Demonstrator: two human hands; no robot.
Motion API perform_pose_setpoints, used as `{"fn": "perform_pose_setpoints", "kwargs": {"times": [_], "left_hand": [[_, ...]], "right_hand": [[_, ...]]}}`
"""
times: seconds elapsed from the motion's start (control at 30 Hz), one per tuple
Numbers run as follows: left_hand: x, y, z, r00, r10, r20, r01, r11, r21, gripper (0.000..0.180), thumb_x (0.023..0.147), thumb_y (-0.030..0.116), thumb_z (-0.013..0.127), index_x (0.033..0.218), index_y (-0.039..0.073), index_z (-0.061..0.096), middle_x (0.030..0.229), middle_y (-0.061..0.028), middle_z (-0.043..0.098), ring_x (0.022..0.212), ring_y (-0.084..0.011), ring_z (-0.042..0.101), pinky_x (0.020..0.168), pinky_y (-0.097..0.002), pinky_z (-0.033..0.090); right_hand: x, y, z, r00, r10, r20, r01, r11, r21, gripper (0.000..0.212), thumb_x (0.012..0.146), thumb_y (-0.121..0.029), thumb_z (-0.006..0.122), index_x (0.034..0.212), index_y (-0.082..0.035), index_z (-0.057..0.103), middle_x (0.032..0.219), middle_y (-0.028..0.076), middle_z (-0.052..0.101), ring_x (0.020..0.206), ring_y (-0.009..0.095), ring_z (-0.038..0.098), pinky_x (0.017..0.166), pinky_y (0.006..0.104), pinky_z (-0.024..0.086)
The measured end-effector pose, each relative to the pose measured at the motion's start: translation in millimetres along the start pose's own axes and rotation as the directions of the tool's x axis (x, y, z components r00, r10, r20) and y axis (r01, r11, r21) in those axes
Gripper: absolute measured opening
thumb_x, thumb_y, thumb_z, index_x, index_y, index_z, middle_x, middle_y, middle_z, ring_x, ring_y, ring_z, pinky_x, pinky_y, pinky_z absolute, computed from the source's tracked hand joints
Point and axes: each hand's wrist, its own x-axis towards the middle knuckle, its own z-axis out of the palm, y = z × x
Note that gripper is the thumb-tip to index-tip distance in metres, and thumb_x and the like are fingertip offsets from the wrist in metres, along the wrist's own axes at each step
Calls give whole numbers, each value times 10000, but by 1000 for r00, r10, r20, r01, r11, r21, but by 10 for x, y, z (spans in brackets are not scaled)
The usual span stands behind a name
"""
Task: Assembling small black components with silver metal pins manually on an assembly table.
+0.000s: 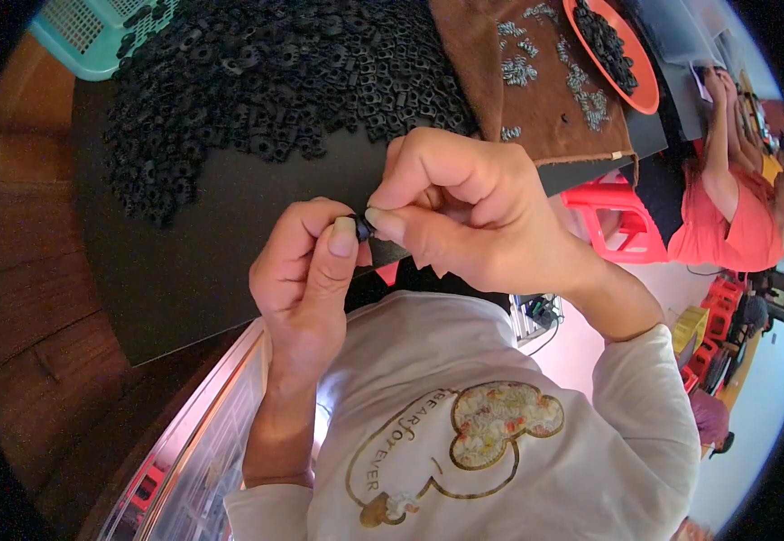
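Note:
A small black plastic part [362, 227] is pinched between the thumb and fingers of my left hand [306, 266], above the near edge of the dark table. My right hand [473, 203] meets it from the right, thumb and index finger closed together at the part's right end. Whatever lies between those right fingertips is too small and too covered to name. Beyond my hands a big heap of similar black plastic parts [275, 81] spreads over the dark tabletop [230, 261]. To its right, small metal springs [518, 70] lie in loose clusters on a brown cloth [473, 45].
An orange oval tray [642, 90] of black parts sits at the far right. At the far left stands a teal mesh basket [94, 63]. A red plastic stool [622, 225] is right of the table, near a co-worker in a coral top [726, 216].

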Motion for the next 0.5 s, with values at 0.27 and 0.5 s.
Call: {"fn": "perform_pose_setpoints", "kwargs": {"times": [0.27, 0.5], "left_hand": [[21, 118, 30, 991, -126, 52, 133, 977, -168, 179, 975, 182, 553, 945, 9, 587, 787, 15, 554, 687, -35, 464, 619, -172, 378], [12, 52, 61, 997, -73, -2, 73, 993, -92, 164, 965, 187, 566, 966, 25, 591, 803, 21, 554, 673, -41, 457, 590, -176, 380]], "right_hand": [[44, 46, -55, 957, -282, 73, 291, 919, -268, 84, 835, 85, 609, 879, 17, 586, 764, 39, 523, 588, 55, 453, 493, 219, 327], [12, 56, -23, 977, -215, 8, 211, 952, -220, 74, 851, 85, 592, 878, 17, 584, 774, 31, 528, 597, 42, 464, 497, 205, 338]]}}
